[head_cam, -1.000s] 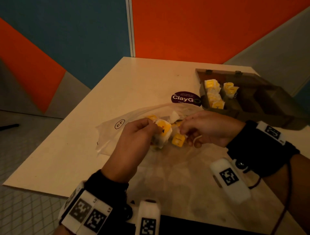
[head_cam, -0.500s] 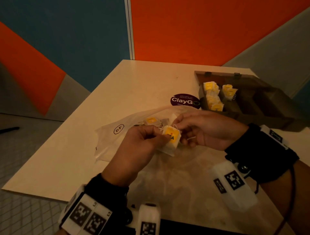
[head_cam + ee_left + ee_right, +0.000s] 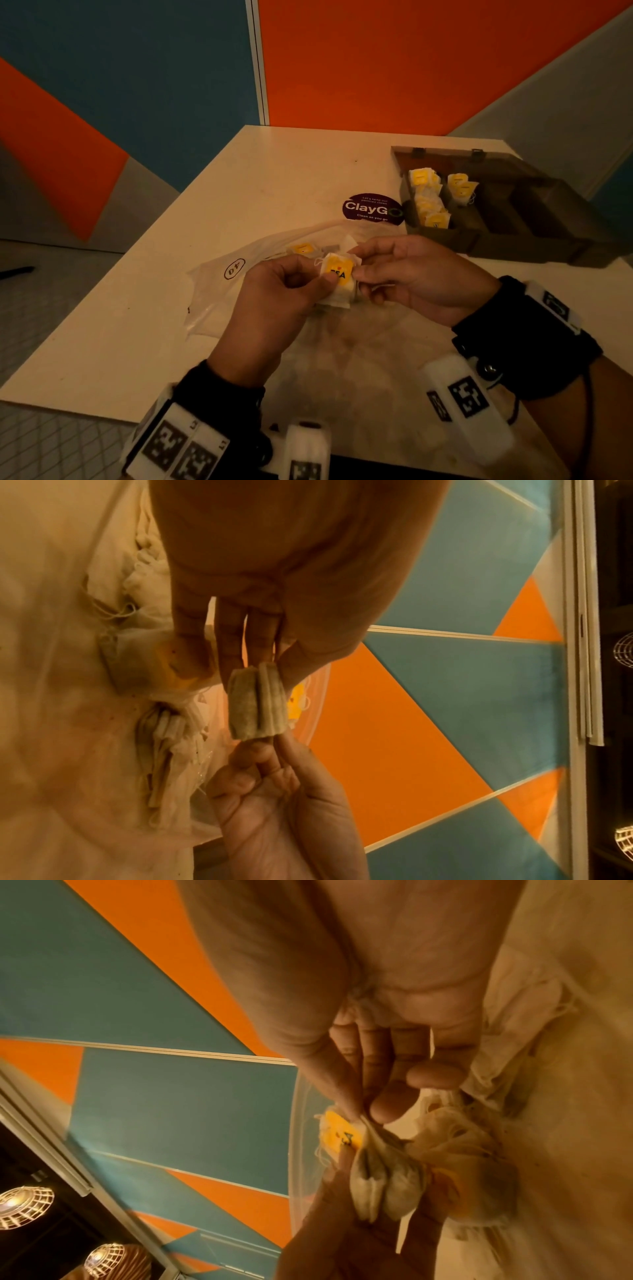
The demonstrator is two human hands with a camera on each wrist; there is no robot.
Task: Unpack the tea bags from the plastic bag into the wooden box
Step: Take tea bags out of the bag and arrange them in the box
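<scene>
A white tea bag with a yellow tag (image 3: 337, 279) hangs just above the clear plastic bag (image 3: 219, 294) in the middle of the table. My left hand (image 3: 320, 279) pinches its left edge, and my right hand (image 3: 356, 270) pinches its right edge. The left wrist view shows the tea bag (image 3: 258, 700) edge-on between both hands' fingertips. The right wrist view shows the same tea bag (image 3: 377, 1175) with its yellow tag (image 3: 342, 1133). More tea bags (image 3: 303, 248) lie inside the plastic bag. The open wooden box (image 3: 534, 219) stands at the back right, with several tea bags (image 3: 430, 202) in its left compartments.
A round purple sticker (image 3: 373, 209) lies on the pale table (image 3: 239, 192) between the plastic bag and the box. The table's left edge falls off to a tiled floor (image 3: 44, 442). Orange, blue and grey wall panels stand behind the table.
Both hands have drawn the tea bag together and lifted it slightly; the yellow tag that hung loose below the right hand now lies flat on the bag, facing up.
</scene>
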